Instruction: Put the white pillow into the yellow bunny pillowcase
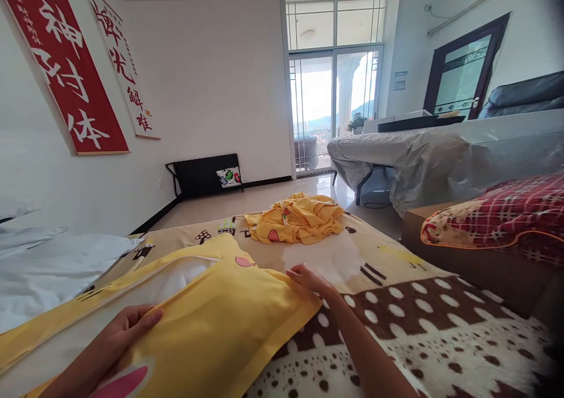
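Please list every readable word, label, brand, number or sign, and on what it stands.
"神附体": on the long red hanging scroll; its top is cut off.
"光解难": on the long white hanging scroll; the character above is unclear.
Small columns on both scrolls: too small to read surely.
Blue-and-white rectangular wall notice: too small to read.
White rectangular sheet with coloured print: any lettering is too small.

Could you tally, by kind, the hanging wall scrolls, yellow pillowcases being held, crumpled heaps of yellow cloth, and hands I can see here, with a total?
Hanging wall scrolls: 2
Held yellow pillowcase: 1
Crumpled yellow cloth heap: 1
Hands: 2
Total: 6
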The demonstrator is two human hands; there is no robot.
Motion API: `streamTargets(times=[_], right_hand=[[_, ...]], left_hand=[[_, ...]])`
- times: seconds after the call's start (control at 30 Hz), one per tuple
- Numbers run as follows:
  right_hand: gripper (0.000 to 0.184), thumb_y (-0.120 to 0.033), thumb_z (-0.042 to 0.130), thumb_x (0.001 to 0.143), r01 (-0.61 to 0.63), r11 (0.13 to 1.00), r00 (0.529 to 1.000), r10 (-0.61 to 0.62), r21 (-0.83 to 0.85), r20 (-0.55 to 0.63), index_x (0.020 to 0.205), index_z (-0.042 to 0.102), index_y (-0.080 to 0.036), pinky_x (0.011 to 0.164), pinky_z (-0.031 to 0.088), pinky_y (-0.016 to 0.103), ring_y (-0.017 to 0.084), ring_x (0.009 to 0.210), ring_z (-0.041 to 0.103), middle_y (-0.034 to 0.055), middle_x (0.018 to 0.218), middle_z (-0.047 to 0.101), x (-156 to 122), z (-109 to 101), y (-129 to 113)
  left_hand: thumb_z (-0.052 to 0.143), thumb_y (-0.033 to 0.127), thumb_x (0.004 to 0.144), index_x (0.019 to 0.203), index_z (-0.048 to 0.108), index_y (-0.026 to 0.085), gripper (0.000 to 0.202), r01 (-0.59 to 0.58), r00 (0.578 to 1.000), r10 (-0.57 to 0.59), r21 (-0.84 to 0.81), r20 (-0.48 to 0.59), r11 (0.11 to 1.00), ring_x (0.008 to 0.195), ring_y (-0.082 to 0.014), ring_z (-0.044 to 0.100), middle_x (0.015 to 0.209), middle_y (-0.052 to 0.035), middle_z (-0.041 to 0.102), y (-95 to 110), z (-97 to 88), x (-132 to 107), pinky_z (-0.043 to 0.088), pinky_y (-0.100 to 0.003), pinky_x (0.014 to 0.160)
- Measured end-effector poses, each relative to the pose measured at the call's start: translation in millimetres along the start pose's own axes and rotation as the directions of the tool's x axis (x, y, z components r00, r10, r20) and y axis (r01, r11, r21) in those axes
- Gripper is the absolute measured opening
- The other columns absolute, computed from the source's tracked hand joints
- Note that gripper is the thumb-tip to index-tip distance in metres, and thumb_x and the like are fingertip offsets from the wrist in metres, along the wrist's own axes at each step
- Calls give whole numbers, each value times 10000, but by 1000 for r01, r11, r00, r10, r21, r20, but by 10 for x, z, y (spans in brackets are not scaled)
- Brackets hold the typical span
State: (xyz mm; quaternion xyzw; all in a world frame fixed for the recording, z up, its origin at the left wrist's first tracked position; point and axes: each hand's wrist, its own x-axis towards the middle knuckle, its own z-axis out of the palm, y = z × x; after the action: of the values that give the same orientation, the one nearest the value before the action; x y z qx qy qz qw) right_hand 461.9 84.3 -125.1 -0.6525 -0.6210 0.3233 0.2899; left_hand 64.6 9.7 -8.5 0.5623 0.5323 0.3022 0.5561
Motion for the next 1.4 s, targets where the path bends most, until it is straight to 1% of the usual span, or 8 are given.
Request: streamTargets(times=[0.07, 0.23, 0.47, 0.6, 0.77, 0.97, 1.17, 1.4], right_hand=[[378, -401, 428, 894, 42, 999, 997, -43, -11, -57, 696, 620, -141, 537, 266, 225, 105, 600, 422, -5, 629, 556, 6, 174, -122], [311, -354, 474, 891, 87, 995, 991, -91, -50, -99, 726, 633, -145, 590, 301, 221, 138, 704, 507, 46, 768, 648, 6, 541, -272], [272, -258, 424, 926, 76, 990, 984, -94, -121, -154, 816, 645, -142, 639, 305, 220, 146, 763, 552, 81, 865, 687, 63, 459, -184], [229, -221, 443, 907, 49, 982, 984, -78, -181, -161, 836, 643, -135, 665, 310, 236, 175, 816, 584, 117, 917, 692, 30, 444, -161], [336, -368, 365, 951, 65, 974, 980, -103, -217, -168, 1043, 603, -149, 701, 328, 248, 209, 933, 591, 133, 1031, 672, -67, 589, -251], [478, -477, 332, 955, 73, 978, 993, -89, -197, -73, 780, 637, -152, 579, 286, 232, 149, 707, 564, 69, 810, 683, -44, 727, -249], [430, -444, 360, 953, 69, 980, 991, -89, -188, -100, 783, 635, -161, 577, 261, 239, 153, 723, 552, 88, 822, 666, -76, 703, -267], [418, -419, 370, 953, 71, 979, 991, -91, -189, -99, 746, 628, -165, 578, 244, 235, 141, 694, 530, 74, 788, 659, -55, 708, -252]], left_hand=[[692, 656, 591, 725, 684, 198, 477, 11, 1000, -11, 26, 4, 1000, 668, -239, 655, 687, -42, 695, -46, 15, -23, 522, -260, 559], [687, 645, 605, 728, 692, 200, 461, 0, 1000, 1, 56, -5, 998, 686, -246, 660, 699, -42, 701, -58, -16, -31, 537, -268, 596], [714, 620, 587, 712, 695, 196, 443, -47, 998, 48, 21, -43, 999, 628, -235, 646, 662, -34, 692, -15, 10, 0, 523, -267, 554], [692, 651, 607, 726, 707, 201, 466, 0, 1000, 0, -2, 9, 1000, 626, -221, 648, 673, -38, 703, -19, 14, -15, 510, -251, 539], [694, 659, 599, 743, 714, 196, 485, 8, 999, -8, -4, 32, 1000, 672, -244, 666, 683, -44, 710, -54, -11, 3, 516, -264, 564], [697, 673, 573, 725, 707, 180, 517, -28, 1000, 28, -2, -6, 1000, 626, -244, 657, 636, -39, 691, -93, 26, 41, 503, -269, 545], [707, 630, 596, 721, 706, 186, 462, -24, 1000, 24, -22, 0, 999, 626, -234, 660, 638, -39, 689, -133, 26, 64, 503, -253, 548], [697, 659, 562, 836, 714, 198, 536, -32, 999, 32, -15, -28, 999, 623, -256, 657, 635, -35, 685, -153, 46, 65, 505, -280, 545]])
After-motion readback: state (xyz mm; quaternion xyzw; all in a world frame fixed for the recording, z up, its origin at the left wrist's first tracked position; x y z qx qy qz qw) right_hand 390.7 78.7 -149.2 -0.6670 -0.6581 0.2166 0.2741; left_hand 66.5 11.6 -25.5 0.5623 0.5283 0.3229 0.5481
